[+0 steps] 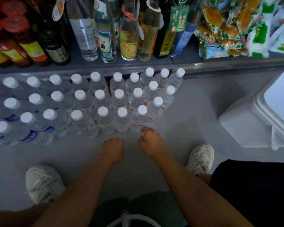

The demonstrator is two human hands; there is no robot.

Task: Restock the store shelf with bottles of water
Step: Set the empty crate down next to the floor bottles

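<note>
The water bottles (105, 102) stand upright in close rows on the grey floor (187, 102), white caps up, their back row tucked partly under the lip of the shelf (138, 66) above them; how far the rows run beneath that shelf is hidden. Those at the right end of the block carry red-printed labels, those at the left end blue ones, and the leftmost bottles blur and are cut off by the frame edge. Just in front of the bottles, the right hand (152, 143) reaches toward the nearest red-labelled bottle (139, 119), its fingers loosely bent and spread, holding nothing; whether a fingertip touches the bottle's base cannot be told. Beside it, also in front of the bottles, the left hand (113, 148) is curled into a loose fist with nothing seen inside it, knuckles toward the bottles. Nearer the camera than the hands are two white shoes (43, 182), the right one partly hidden by the forearm. To the right of the bottles sits a white foam box (246, 125), cut off at the frame edge. On the shelf above the bottles stand glass liquor bottles (105, 30), red-capped jars (11, 38) and snack packets (236, 25), their tops out of frame.
</note>
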